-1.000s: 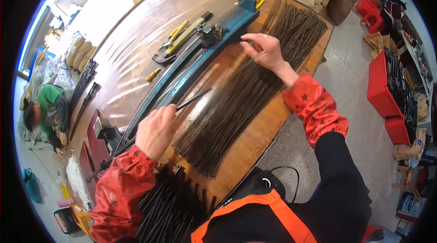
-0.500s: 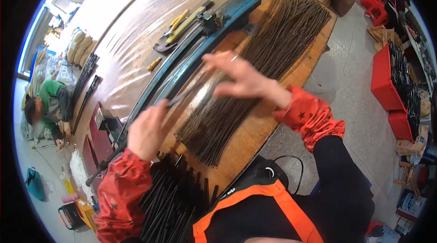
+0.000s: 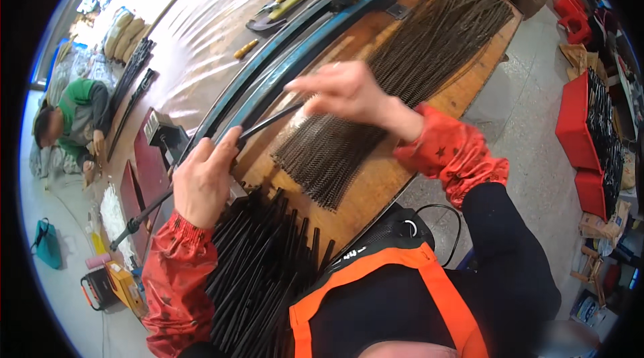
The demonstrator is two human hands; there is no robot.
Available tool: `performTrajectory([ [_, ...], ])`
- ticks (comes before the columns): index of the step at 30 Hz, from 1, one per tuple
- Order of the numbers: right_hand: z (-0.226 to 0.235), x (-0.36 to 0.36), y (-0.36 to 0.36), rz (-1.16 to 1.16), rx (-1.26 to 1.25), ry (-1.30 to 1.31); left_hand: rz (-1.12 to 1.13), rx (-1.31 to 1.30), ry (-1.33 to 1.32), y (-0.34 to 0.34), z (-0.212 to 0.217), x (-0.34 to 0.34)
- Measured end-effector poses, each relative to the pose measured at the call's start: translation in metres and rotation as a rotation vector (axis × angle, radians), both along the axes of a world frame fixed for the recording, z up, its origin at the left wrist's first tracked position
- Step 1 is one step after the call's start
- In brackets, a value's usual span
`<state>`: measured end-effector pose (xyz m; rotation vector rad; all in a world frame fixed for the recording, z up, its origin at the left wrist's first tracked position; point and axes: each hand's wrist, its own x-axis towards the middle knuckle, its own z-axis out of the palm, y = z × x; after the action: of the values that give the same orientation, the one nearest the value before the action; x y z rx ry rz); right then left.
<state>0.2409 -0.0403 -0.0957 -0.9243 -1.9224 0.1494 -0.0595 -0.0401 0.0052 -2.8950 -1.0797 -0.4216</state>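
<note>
My left hand [image 3: 203, 180] is closed round a slim black rod [image 3: 268, 121], which slants up to the right across the table. At the rod's lower left end is a thicker dark fitting [image 3: 131, 226]. My right hand [image 3: 345, 93] hovers by the rod's upper end, with its fingers stretched left and its thumb apart below them. The rod's tip ends close to that thumb; whether they touch is hard to tell. Under and beyond my right hand lies a wide bundle of thin brown twisted wires [image 3: 429, 43]. A heap of black tubes [image 3: 258, 277] lies near my left forearm.
A blue metal rail [image 3: 282, 73] runs along the wooden table [image 3: 382, 187]. Pliers and a yellow-handled tool [image 3: 298, 3] lie beyond it. Red bins [image 3: 577, 123] holding black parts stand on the floor at right. Another person in green [image 3: 77, 100] works at far left.
The view has shifted, so the table things sit elsewhere in the picture. My right hand has come lower, nearer the rod's tip. My left hand keeps its hold on the rod.
</note>
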Motion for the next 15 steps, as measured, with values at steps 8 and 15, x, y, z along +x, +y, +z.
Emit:
performTrajectory([
  [8,-0.001,-0.020,0.010,-0.089,-0.017,-0.007,0.015,0.078,-0.136,-0.004,0.000,-0.045],
  [15,-0.036,-0.010,0.043,-0.129,-0.400,0.022,0.305,0.430,-0.177,0.015,0.062,-0.146],
])
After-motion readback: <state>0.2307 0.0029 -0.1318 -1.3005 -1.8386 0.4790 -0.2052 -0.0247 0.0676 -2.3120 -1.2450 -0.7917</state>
